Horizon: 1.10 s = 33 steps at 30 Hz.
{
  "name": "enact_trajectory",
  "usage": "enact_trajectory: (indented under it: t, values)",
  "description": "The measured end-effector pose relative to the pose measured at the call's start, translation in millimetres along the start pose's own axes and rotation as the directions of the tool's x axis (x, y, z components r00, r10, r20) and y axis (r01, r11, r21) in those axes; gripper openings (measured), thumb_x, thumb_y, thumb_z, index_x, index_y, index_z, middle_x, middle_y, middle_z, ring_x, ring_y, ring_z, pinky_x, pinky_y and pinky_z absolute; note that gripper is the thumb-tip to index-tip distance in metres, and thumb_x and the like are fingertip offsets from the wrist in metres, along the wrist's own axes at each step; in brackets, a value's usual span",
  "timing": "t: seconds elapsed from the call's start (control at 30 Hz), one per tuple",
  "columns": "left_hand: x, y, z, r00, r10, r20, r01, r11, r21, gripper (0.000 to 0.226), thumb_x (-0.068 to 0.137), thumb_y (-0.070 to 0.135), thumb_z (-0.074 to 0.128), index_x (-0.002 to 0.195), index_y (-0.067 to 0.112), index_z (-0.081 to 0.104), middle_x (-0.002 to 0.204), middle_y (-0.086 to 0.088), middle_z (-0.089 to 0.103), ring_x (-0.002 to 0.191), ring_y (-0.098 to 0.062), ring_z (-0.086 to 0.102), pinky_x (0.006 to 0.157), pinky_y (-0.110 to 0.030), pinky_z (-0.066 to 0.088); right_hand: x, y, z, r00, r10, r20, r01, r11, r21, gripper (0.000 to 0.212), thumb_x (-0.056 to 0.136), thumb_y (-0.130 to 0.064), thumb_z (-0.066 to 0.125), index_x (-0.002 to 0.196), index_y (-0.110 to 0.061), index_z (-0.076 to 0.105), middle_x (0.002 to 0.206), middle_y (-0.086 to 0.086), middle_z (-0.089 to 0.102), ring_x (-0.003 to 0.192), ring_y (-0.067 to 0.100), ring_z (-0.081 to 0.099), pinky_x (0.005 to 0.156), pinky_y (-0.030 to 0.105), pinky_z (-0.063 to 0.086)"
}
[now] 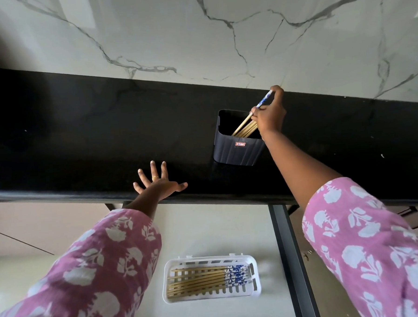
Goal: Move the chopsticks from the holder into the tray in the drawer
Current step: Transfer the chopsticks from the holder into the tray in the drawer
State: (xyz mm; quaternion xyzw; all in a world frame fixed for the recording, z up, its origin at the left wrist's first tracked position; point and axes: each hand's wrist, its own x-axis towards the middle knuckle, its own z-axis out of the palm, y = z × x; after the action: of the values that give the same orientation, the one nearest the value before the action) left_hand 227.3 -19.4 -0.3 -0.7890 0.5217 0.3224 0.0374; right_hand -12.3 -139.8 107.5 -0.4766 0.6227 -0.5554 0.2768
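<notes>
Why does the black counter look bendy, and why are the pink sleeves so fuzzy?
Head view: the wide-angle lens bows the black stone counter; the pink flowered sleeves sit close at the frame edges and smear soft; the dark plastic holder and white slotted tray stay sharp; the marble wall shows pale glare.

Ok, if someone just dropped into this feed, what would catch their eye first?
Probably the right hand gripping a bundle of chopsticks in the dark holder on the black counter. Then the white tray in the drawer below, already holding chopsticks, and the left hand spread flat on the counter edge.
</notes>
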Motion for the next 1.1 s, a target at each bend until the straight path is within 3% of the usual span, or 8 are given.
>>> enact_trajectory:
  t: [0.23, 0.43, 0.63, 0.73, 0.87, 1.0, 1.03, 1.1]
  values:
    - [-0.5, -6.3, 2.5, 0.998, 0.014, -0.054, -0.018, 0.997, -0.077, 0.097, 0.083, 0.063, 0.055, 0.151, 0.035, -0.007, 0.158, 0.006, -0.023, 0.145, -0.031, -0.021, 0.116, -0.051, -0.004, -0.7, -40.9, -27.3, 0.983, -0.142, -0.119, 0.154, 0.983, 0.099, 0.06, 0.083, 0.012, 0.054, 0.131, -0.017, 0.035, 0.071, 0.002, 0.062, 0.072, 0.019, 0.067, 0.076, 0.036, 0.06]
    - [-20.3, 26.2, -18.5, 0.973, 0.15, -0.176, -0.198, 0.934, -0.296, 0.065, 0.093, 0.032, 0.057, 0.149, 0.015, 0.029, 0.16, -0.006, 0.01, 0.147, -0.031, 0.01, 0.115, -0.043, 0.022, -27.1, -65.8, -56.2, 0.962, -0.133, -0.24, 0.194, 0.948, 0.252, 0.057, 0.083, 0.01, 0.055, 0.13, -0.017, 0.034, 0.075, 0.006, 0.065, 0.076, 0.025, 0.069, 0.079, 0.042, 0.06]
    - [-66.8, 81.5, -37.4, 0.957, 0.218, -0.193, -0.274, 0.446, -0.852, 0.049, 0.087, 0.037, 0.065, 0.132, 0.02, 0.057, 0.123, -0.001, 0.064, 0.114, -0.016, 0.056, 0.103, -0.03, 0.043, -81.6, -68.4, -73.6, 0.94, 0.033, -0.34, 0.158, 0.84, 0.52, 0.063, 0.083, 0.011, 0.06, 0.132, -0.02, 0.034, 0.098, 0.02, 0.065, 0.074, 0.017, 0.069, 0.067, 0.027, 0.06]
    - [-88.9, 98.1, -45.4, 0.942, 0.285, -0.178, -0.253, 0.25, -0.935, 0.049, 0.088, 0.039, 0.063, 0.128, 0.012, 0.059, 0.104, 0.0, 0.066, 0.097, -0.013, 0.055, 0.085, -0.027, 0.046, -109.6, -68.4, -83.4, 0.924, 0.193, -0.331, 0.086, 0.737, 0.671, 0.064, 0.083, 0.013, 0.059, 0.133, -0.017, 0.032, 0.092, 0.012, 0.061, 0.078, 0.021, 0.068, 0.061, 0.021, 0.059]
    - [-126.4, 112.6, -53.2, 0.905, 0.303, -0.297, -0.314, 0.006, -0.949, 0.024, 0.094, 0.024, 0.058, 0.108, 0.006, 0.065, 0.099, -0.004, 0.067, 0.099, -0.013, 0.062, 0.088, -0.024, 0.048, -146.0, -64.5, -91.4, 0.88, 0.395, -0.263, -0.048, 0.625, 0.779, 0.063, 0.081, 0.014, 0.062, 0.129, -0.016, 0.035, 0.111, 0.017, 0.049, 0.094, 0.032, 0.065, 0.056, 0.022, 0.06]
    - [-159.8, 118.0, -56.0, 0.878, 0.283, -0.386, -0.388, -0.05, -0.92, 0.013, 0.096, 0.014, 0.054, 0.093, 0.011, 0.066, 0.087, 0.001, 0.067, 0.078, -0.005, 0.066, 0.078, -0.019, 0.052, -176.9, -40.5, -100.7, 0.803, 0.575, -0.157, -0.213, 0.524, 0.825, 0.039, 0.087, -0.001, 0.062, 0.12, -0.005, 0.042, 0.102, 0.013, 0.051, 0.063, 0.011, 0.062, 0.049, 0.013, 0.054]
    - [-166.4, 117.9, -56.1, 0.869, 0.276, -0.41, -0.418, -0.031, -0.908, 0.012, 0.096, 0.012, 0.054, 0.097, 0.007, 0.066, 0.086, 0.0, 0.068, 0.073, -0.003, 0.067, 0.072, -0.016, 0.054, -185.1, -29.3, -100.2, 0.852, 0.52, -0.058, -0.286, 0.555, 0.781, 0.02, 0.092, -0.014, 0.057, 0.11, -0.01, 0.051, 0.09, 0.006, 0.054, 0.054, 0.008, 0.059, 0.043, 0.006, 0.047]
    - [-176.1, 116.5, -55.8, 0.851, 0.268, -0.451, -0.476, 0.033, -0.879, 0.017, 0.094, 0.008, 0.057, 0.105, -0.001, 0.066, 0.084, -0.003, 0.068, 0.069, -0.003, 0.068, 0.068, -0.012, 0.056, -198.6, -16.0, -99.6, 0.87, 0.481, 0.108, -0.459, 0.711, 0.532, 0.029, 0.096, -0.032, 0.045, 0.08, -0.011, 0.055, 0.073, -0.003, 0.05, 0.06, 0.007, 0.058, 0.043, 0.003, 0.042]
